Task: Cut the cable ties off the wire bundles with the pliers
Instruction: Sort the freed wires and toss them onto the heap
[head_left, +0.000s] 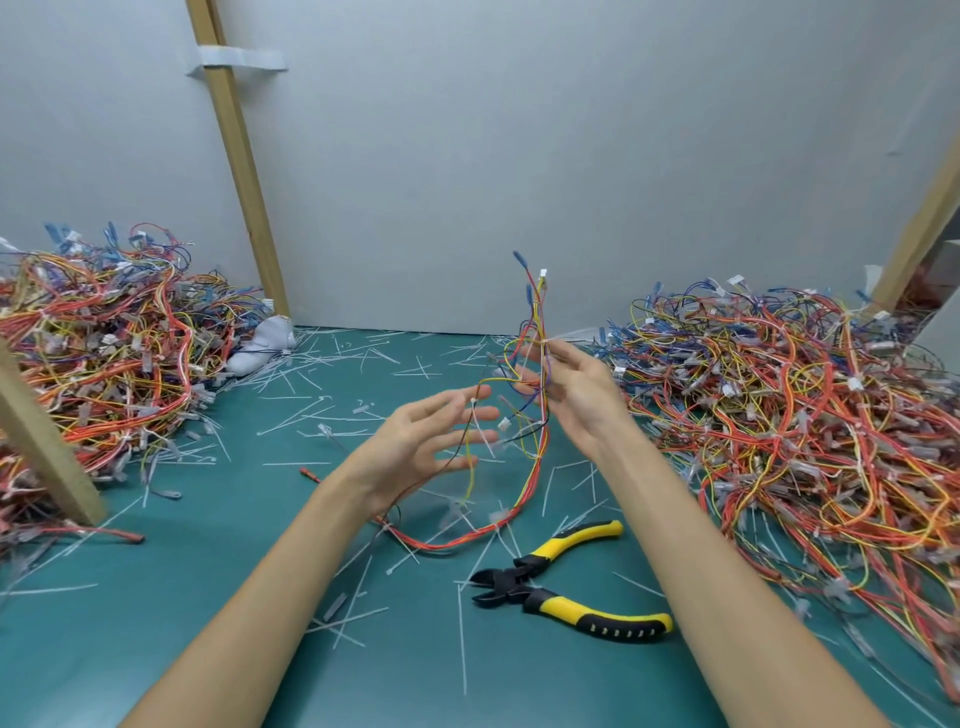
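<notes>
We find the right hand (569, 387) raised above the worktop (156, 623), its thumb and fingertips pinching a wire bundle (542, 312) of red, yellow, blue and black leads. The bundle stands upright above that pinch. Below it the leads hang in a loop that reaches the worktop between the two forearms. The left hand (428, 441) is held just beside it, palm turned toward the right hand, fingers straight and spread wide. Some loose leads cross its fingertips, and it grips nothing.

The pliers (561, 582) lie on the worktop near the right forearm, in neither hand. Their yellow-and-black handles are splayed and the black cutting jaws are parted.

Cut cable ties (311, 415) are scattered across the green surface. A heap of wire bundles (104, 353) sits at the left and a larger heap (779, 415) at the right. A wooden post (239, 156) leans against the grey wall behind.
</notes>
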